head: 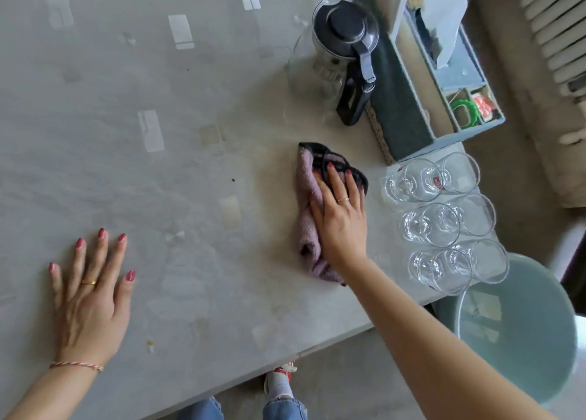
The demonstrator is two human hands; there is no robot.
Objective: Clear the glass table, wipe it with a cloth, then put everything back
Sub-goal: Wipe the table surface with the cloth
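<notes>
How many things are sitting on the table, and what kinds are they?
Drinking glasses: 6
Glass kettle: 1
Organizer box: 1
Purple cloth: 1, under the right hand
Total: 9

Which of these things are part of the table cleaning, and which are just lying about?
Part of the job:
- glass table
- purple cloth, pressed flat by the right hand
- left hand, resting flat on the table
- drinking glasses, glass kettle and organiser box, all on the table

Just lying about:
- pale green bin beside the table
- radiator
</notes>
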